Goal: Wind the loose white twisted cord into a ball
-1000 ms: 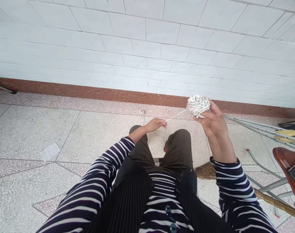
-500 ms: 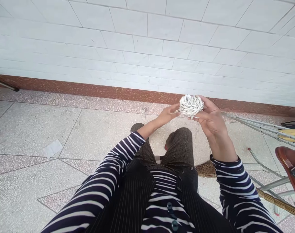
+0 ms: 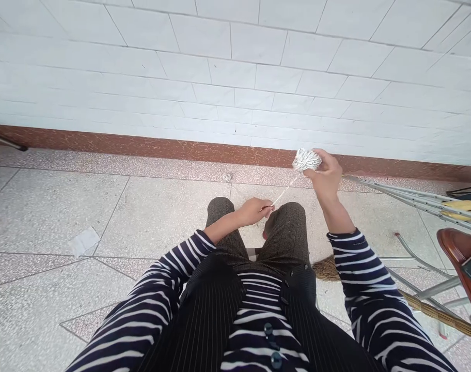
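The fingers of the left hand (image 3: 253, 212) are closed, pinching a straight white strand (image 3: 285, 190); those of the right hand (image 3: 326, 174) curl round a ball of white cord (image 3: 305, 159), the thumb at its near side. The strand slants from the ball down to the left hand, in front of the trousers (image 3: 287, 232).

At the far left, a dark-tipped metal leg (image 3: 6, 142) stands by the red-brown skirting (image 3: 142, 146) below the tiled wall (image 3: 220, 67). A pale paper (image 3: 84, 241) lies on the speckled floor (image 3: 161, 206), well apart from both hands. Beyond the left knee sits a small round object (image 3: 228, 177), too small to make out.

Beside the right thigh are a broom's bristles (image 3: 327, 268); the right sleeve (image 3: 375, 289) hides the middle of the broom, whose handle (image 3: 437, 314) reappears beyond. Holed metal poles (image 3: 409, 197) with a yellow part (image 3: 460, 206) slant from near the right wrist towards the right edge. Below them, a brown chair (image 3: 454, 245) on bent metal legs (image 3: 417, 258) crowds the right forearm's outer side.
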`<state>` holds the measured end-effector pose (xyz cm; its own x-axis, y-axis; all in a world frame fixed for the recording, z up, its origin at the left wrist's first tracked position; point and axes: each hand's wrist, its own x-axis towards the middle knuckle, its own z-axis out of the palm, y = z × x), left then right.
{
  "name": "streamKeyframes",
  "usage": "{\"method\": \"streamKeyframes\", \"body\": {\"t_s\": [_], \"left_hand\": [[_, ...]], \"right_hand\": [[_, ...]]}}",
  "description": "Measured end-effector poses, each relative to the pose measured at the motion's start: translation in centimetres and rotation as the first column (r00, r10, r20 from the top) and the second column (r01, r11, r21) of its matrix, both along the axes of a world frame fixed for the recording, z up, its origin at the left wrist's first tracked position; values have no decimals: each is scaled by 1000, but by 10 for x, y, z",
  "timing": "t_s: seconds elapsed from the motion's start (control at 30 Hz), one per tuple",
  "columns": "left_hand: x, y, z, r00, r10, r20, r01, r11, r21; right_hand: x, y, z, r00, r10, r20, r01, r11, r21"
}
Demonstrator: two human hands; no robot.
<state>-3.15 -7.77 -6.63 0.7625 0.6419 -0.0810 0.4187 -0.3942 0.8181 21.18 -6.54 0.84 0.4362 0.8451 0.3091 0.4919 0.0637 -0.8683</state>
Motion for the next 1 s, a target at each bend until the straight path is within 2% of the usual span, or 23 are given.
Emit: {"method": "streamKeyframes", "body": {"t_s": [0.07,0.13,0.2,0.3,0.43,0.57,0.73,0.87,1.0], "left_hand": [[-3,6,11,1000,-17,-18,19,988,154],[-4,18,23,1000,-20,-9,21,954,298],[-2,32,32,1000,-29,3,25,921,388],[7,52,38,998,-64,4,56,893,446],[16,66,30,998,-57,0,51,895,443],[16,64,8,1000,21,-9,-16,930,367],[15,48,-18,994,104,28,-107,986,131],[23,35,-26,993,39,114,-26,993,-118],[26,27,-27,980,-1,198,46,974,-224]], "right_hand": [[-2,-3,-14,981,45,190,-14,987,-158],[-8,-10,-28,962,145,233,-75,956,-284],[-16,-20,-42,952,244,184,-170,924,-343],[-26,-36,-56,925,377,52,-328,859,-393],[-33,-53,-57,865,448,-226,-502,788,-357],[-37,-71,-49,770,405,-493,-571,782,-249],[-40,-88,-49,662,269,-700,-531,827,-184],[-34,-90,-46,582,206,-787,-491,860,-138],[-27,-86,-36,474,201,-857,-503,861,-76]]}}
